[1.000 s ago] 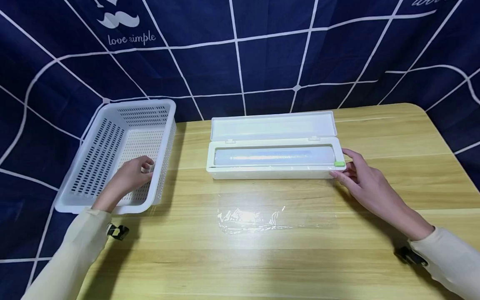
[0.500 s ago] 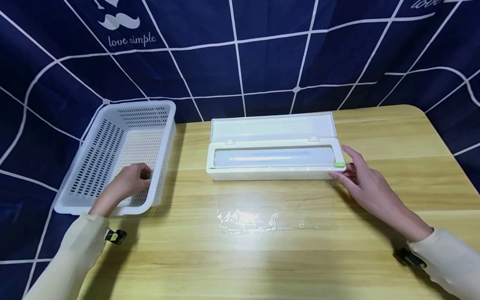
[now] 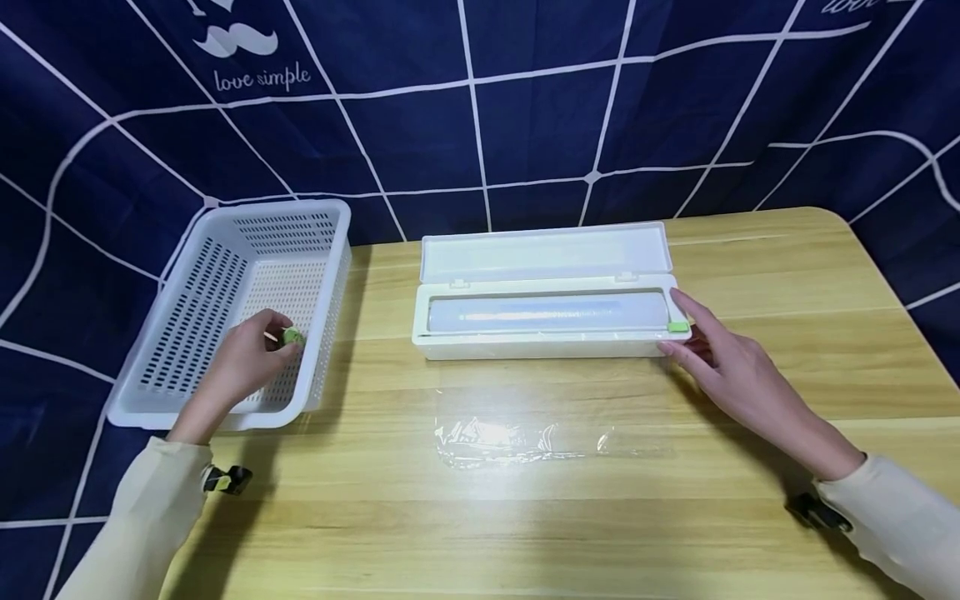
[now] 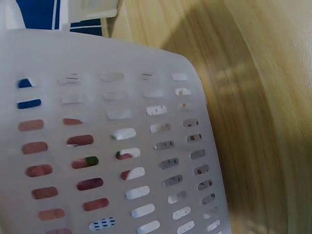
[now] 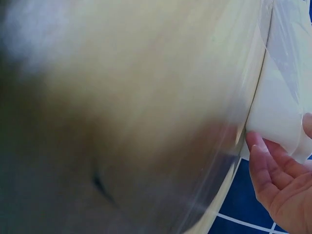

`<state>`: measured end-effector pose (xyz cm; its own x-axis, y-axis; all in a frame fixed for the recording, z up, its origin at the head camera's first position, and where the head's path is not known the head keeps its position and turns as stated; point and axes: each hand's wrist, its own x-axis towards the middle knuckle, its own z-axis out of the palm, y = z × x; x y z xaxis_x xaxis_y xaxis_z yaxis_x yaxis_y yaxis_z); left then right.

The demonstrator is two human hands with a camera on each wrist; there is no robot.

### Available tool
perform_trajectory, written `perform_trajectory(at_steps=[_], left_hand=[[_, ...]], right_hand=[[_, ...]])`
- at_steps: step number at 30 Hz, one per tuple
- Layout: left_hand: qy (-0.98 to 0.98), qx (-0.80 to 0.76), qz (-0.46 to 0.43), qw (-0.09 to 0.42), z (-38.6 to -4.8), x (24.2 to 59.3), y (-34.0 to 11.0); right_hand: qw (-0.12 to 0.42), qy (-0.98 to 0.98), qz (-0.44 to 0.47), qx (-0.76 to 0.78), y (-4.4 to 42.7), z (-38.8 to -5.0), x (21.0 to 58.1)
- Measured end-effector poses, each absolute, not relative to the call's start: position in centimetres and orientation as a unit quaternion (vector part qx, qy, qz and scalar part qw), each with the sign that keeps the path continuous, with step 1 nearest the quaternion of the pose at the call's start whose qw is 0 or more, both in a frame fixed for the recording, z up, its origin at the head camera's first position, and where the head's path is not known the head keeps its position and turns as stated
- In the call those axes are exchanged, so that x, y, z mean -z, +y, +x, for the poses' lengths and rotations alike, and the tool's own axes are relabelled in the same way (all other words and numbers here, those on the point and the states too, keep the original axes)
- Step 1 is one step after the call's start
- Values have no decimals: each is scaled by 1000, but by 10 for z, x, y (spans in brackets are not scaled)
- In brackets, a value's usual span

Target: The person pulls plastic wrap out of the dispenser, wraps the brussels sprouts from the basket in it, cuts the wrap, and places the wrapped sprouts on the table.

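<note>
Inside the white basket (image 3: pixel 324 333), near its right wall, my left hand (image 3: pixel 247 358) pinches a small green object (image 3: pixel 292 336) between thumb and fingers. In the left wrist view the basket wall (image 4: pixel 117 146) stands in front of that hand, which shows only through the slots. A long white box (image 3: pixel 555 346) lies with its lid (image 3: pixel 547 254) raised and a roll of clear film (image 3: pixel 547 312) inside. At the box's right end, beside a green tab (image 3: pixel 678 327), my right hand (image 3: pixel 738 379) grips the corner, thumb at the front. In the right wrist view, fingers (image 5: pixel 265 170) touch the box end (image 5: pixel 275 112).
A sheet of clear film (image 3: pixel 495 433) stretches from the box's front over the wooden table (image 3: pixel 525 533). Behind the table hangs a dark blue cloth (image 3: pixel 540 125) with white lines. The table's right edge slopes away beyond my right hand.
My left hand has come up slightly in the basket, and the green object now shows in its fingers. My right index finger has moved slightly left onto the box's end.
</note>
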<state>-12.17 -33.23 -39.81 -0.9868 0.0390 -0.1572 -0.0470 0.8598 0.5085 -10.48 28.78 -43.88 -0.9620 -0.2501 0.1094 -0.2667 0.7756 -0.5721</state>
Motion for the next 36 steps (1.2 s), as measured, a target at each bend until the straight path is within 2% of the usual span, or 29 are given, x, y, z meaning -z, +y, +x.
perform_trajectory(at_steps=[10,19,26,30,36], left_hand=[[946,-319,8,-51,-111,395,-318],[924,-346,-20,-161,-103,400,-304],[880,-401,63,-245,-104,402,-294],[845,-446,113,-272,-105,405,-288],[810,-493,137,-288,-102,403,-278]], right_hand=[[15,-948,156,-278,292,-107,436],[16,-950,163,-266,290,-106,436],[25,-950,168,-260,290,-105,437],[28,-950,169,-261,290,-105,437],[31,-949,173,-261,289,-105,437]])
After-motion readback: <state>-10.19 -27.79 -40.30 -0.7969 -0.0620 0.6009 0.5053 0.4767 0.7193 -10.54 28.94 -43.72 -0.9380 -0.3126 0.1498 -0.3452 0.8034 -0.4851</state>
